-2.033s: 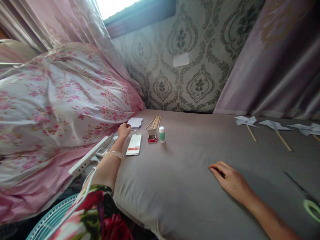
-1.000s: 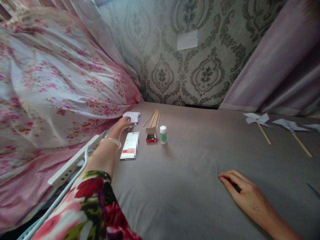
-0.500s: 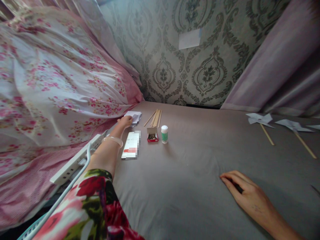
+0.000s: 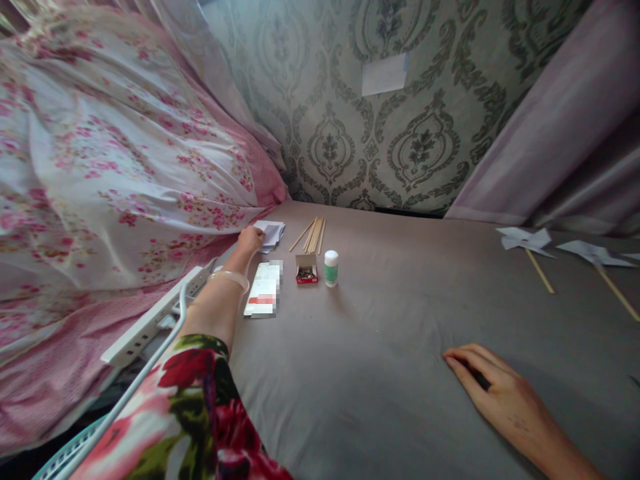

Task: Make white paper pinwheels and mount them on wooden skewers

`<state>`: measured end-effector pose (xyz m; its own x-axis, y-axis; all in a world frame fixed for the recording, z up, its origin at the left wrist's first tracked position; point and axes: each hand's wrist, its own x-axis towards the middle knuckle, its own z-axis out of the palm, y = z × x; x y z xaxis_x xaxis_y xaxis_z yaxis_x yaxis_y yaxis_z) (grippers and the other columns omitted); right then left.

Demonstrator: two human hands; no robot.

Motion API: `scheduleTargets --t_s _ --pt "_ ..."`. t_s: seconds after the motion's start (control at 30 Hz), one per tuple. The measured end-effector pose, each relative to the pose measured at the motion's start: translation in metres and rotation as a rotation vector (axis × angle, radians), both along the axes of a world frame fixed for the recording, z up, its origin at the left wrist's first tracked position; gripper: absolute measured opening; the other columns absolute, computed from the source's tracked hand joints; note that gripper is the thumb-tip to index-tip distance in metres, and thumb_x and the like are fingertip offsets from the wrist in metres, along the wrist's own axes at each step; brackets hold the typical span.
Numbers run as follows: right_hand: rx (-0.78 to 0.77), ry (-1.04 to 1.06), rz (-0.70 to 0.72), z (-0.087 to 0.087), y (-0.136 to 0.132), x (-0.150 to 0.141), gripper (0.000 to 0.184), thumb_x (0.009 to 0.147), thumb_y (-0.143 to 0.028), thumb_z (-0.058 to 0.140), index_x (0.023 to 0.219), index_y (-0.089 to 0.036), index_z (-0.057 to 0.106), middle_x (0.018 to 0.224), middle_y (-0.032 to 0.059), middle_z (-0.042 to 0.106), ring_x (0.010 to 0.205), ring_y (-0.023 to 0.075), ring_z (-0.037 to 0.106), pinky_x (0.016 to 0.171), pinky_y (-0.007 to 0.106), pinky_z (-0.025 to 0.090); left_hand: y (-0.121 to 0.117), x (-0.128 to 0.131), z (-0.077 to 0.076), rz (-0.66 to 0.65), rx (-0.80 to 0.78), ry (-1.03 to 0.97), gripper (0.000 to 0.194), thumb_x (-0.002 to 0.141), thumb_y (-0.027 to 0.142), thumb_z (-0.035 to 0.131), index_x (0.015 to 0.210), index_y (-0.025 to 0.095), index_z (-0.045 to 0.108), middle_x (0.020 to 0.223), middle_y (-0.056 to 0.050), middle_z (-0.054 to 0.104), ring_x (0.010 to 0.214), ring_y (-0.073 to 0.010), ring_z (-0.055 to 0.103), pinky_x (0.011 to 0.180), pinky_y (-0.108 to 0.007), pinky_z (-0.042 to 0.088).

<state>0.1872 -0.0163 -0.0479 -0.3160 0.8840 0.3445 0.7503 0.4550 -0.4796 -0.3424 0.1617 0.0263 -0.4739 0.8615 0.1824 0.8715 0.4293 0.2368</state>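
My left hand (image 4: 251,238) reaches to the far left, its fingers curled closed at the near-left edge of a small stack of white paper (image 4: 274,233). How many sheets are between the fingertips is hidden. On the grey cloth at the right rests my right hand (image 4: 495,380), thumb and fingertips drawn together, with nothing visible in them. Beside the paper lie several thin wooden sticks (image 4: 314,235). Nearer are an open small red box (image 4: 307,272) of little metallic pieces and an upright glue stick (image 4: 331,269) with a white cap.
A phone (image 4: 263,289) lies beside my left forearm. Along the left edge runs a white power strip (image 4: 145,327) with a cable. Paper pinwheels on sticks (image 4: 525,240) lie at the far right. Patterned wallpaper (image 4: 330,147) stands behind, and floral fabric (image 4: 125,147) hangs at left.
My left hand has drawn slightly back toward the paper stack's left edge, its fingers more curled. The whole view has shifted a little; my right hand stays in place on the cloth.
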Motion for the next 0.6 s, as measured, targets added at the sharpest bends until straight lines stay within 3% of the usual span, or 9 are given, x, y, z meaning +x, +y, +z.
scheduleTargets --t_s 0.2,0.4,0.6 --pt "-0.01 0.003 0.003 0.001 -0.001 0.0 0.028 0.089 -0.046 0.046 0.085 -0.026 0.065 0.089 0.0036 0.067 0.083 0.0193 0.065 0.076 0.03 0.052 -0.004 0.004 0.002 0.061 0.067 -0.024 0.029 0.08 0.024 0.05 0.098 0.017 0.072 0.102 -0.013 0.07 0.1 -0.0286 0.062 0.085 -0.035 0.046" --pt "-0.01 0.01 -0.004 0.006 -0.001 -0.004 0.031 0.089 -0.047 0.044 0.084 -0.025 0.065 0.087 0.0047 0.067 0.082 0.02 0.065 0.075 0.031 0.052 -0.015 0.018 0.01 0.166 0.222 -0.022 0.04 0.086 0.016 0.038 0.12 0.018 0.059 0.112 -0.014 0.066 0.105 -0.0293 0.059 0.088 -0.039 0.042" --pt "-0.004 0.007 0.006 0.009 0.0 -0.004 0.03 0.089 -0.046 0.044 0.083 -0.025 0.065 0.086 0.0041 0.067 0.08 0.0193 0.065 0.073 0.031 0.052 -0.027 0.044 0.027 0.248 0.52 -0.101 0.033 0.091 0.018 0.036 0.118 0.009 0.052 0.106 -0.019 0.066 0.103 -0.0298 0.06 0.089 -0.039 0.038"
